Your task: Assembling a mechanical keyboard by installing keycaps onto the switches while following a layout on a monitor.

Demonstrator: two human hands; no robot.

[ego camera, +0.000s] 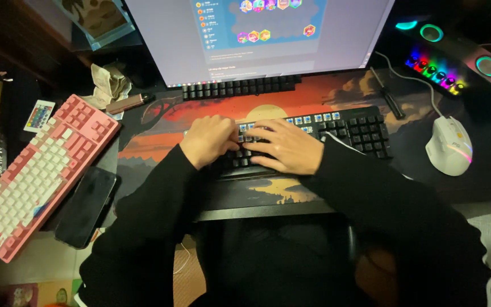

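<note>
We rest both hands on the black mechanical keyboard with blue-lit keys [313, 133], which lies on the sunset-print desk mat [154, 122]. Our left hand [208, 139] curls loosely, grasping nothing; our right hand [282, 148] lies flat, fingers spread over the keys. With the hands so close together, a finger could strike a neighbouring key.

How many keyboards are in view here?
3. A black keyboard under both hands, the left hand and right hand; a pink keyboard at the left beside a phone; a dark keyboard under the monitor, partly hidden.
</note>
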